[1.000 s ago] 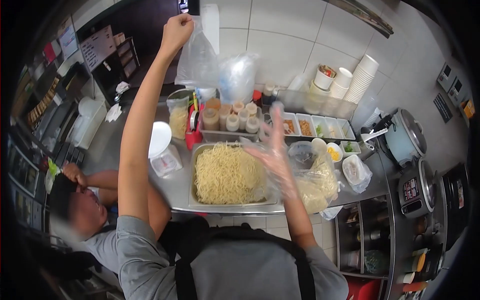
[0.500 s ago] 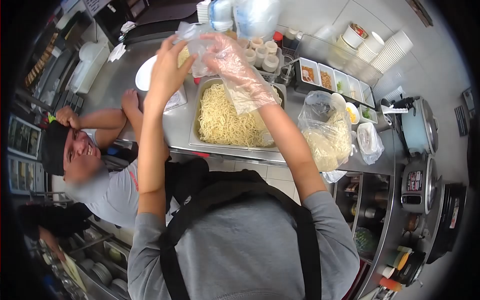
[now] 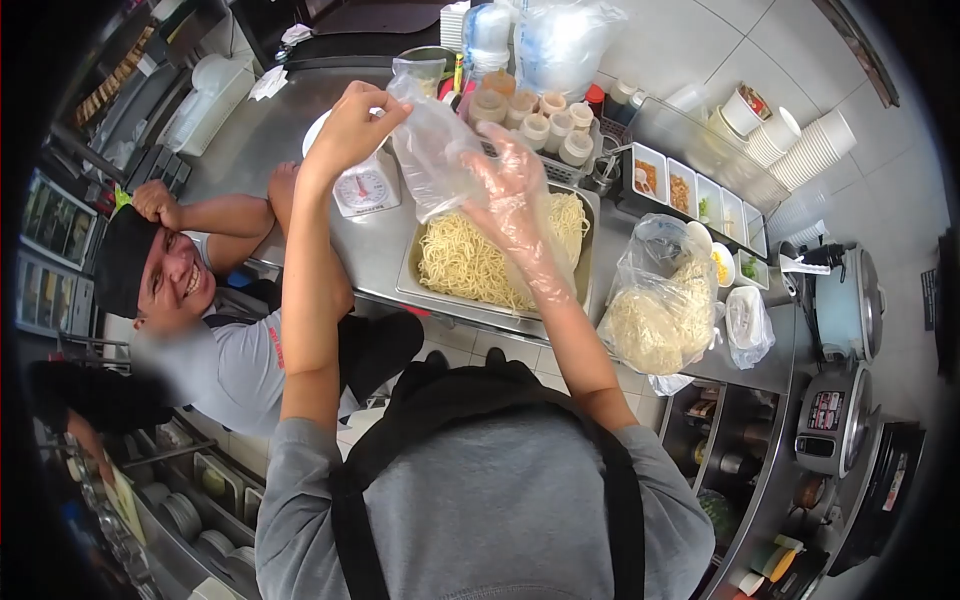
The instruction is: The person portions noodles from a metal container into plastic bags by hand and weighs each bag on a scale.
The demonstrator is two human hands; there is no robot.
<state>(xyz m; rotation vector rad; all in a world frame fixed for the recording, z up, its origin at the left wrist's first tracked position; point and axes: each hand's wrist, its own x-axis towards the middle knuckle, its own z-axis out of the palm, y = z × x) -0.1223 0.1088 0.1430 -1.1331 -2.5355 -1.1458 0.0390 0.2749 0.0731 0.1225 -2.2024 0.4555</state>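
L hand (image 3: 352,130) is pinching, fingertips closed; gloved R hand (image 3: 510,182) is holding fingers loosely apart. Noodle tray (image 3: 592,245) is sitting below R; clear plastic bag (image 3: 430,170) is hanging btwn, L gripping its edge. Pinching lightly's prob. avoiding tears.

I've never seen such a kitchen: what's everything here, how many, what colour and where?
Counter: one, silver, middle
Tray: one, silver, on the counter
Noodles: one heap, yellow, in the tray
Noodle bag: one, clear, right of the tray
Scale: one, white, left of the tray
Squeeze bottles: several, brown-white, behind the tray
Topping tubs: five, white, behind the noodle bag
Cups: several stacks, white, back right
Cookers: two, pale blue and grey, far right
Nearby people: at least two, grey- and black-clad, left
Other kitchenware: uncounted, mixed colours, around the edges
Left hand: one, bare, pinching loose clear plastic
Right hand: one, clear-gloved, above the tray
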